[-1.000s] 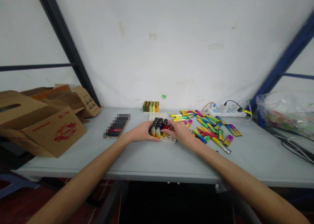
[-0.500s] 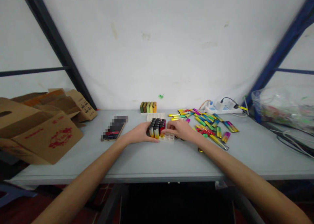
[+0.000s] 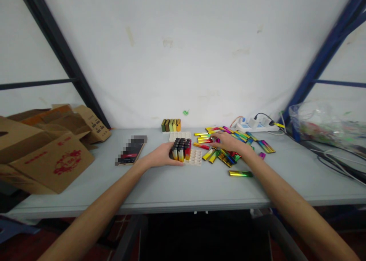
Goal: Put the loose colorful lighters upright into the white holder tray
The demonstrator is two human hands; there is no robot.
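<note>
Black-topped lighters (image 3: pixel 180 150) with shiny yellow, silver and red bodies stand upright in a tight block in a white pocketed tray (image 3: pixel 196 158). My left hand (image 3: pixel 167 155) is wrapped round the left side of this block, thumb along its near side. To the right, my right hand (image 3: pixel 224 142) is over a loose spread of metallic-coloured lighters (image 3: pixel 213 156). Its thumb and fingers are curled and apart around the ends of several of them; whether they touch one is too small to tell. Empty pockets show at the tray's right side.
Behind stand another white tray (image 3: pixel 183 135) and a group of green-to-orange lighters (image 3: pixel 170 125). A phone (image 3: pixel 130 152) and cardboard boxes (image 3: pixel 57 154) are on the left. A power strip (image 3: pixel 254 126), cables and a plastic bag (image 3: pixel 311 120) lie right. One lighter (image 3: pixel 240 173) lies nearer the front edge.
My right hand has moved from the tray's right side to the loose lighters, uncovering the tray's empty pockets. My left hand stays at the block. The view has shifted slightly.
</note>
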